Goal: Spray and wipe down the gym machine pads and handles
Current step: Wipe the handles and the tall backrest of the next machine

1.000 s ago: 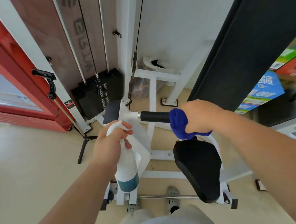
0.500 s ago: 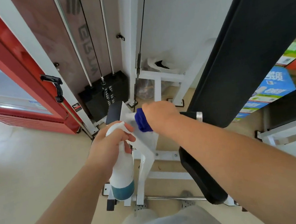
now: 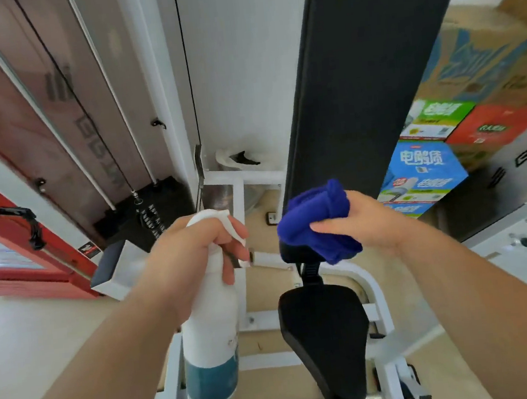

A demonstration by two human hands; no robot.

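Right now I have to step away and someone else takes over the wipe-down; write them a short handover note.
Left hand grips the spray bottle, a finger at the trigger. Right hand holds the bunched blue cloth just above the handle.
Done: the handle grip was rubbed with the cloth during the past second.
Left: the seat pad and tall back pad are not touched in these frames; probably spray and wipe them next.
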